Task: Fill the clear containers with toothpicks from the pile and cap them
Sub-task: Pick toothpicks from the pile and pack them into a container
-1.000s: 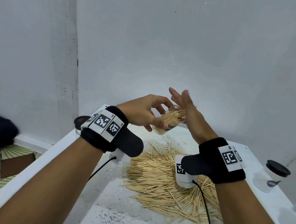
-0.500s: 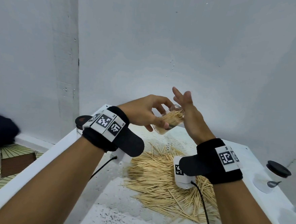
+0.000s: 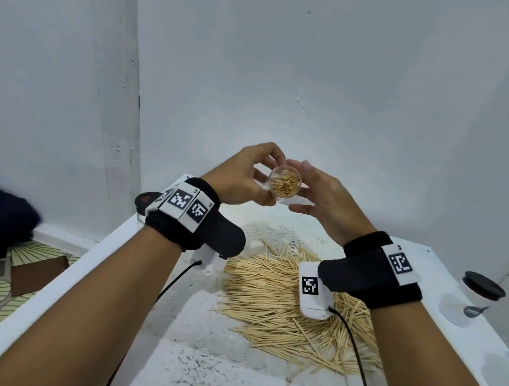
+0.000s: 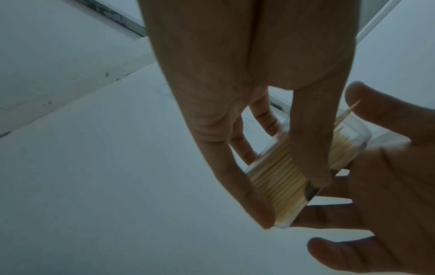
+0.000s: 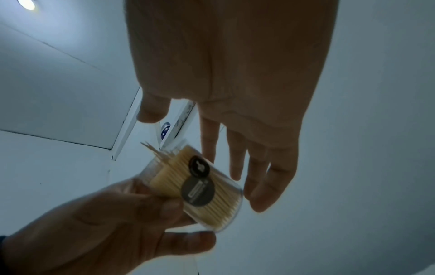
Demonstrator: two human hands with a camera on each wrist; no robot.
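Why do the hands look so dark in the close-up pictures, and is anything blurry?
In both wrist views the pale walls outshine the shaded palms; a ceiling lamp glares in the right wrist view, where the toothpick container is slightly smeared. The head view is bright and sharp on the left hand and right hand, though the wall's corner line bends.

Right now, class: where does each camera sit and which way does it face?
Head: worn on the head, looks down at both forearms, jar and pile.
Left wrist: looks along the left hand, which holds the jar.
Right wrist: looks along the right hand, open beside the jar.
All three views share the jar.
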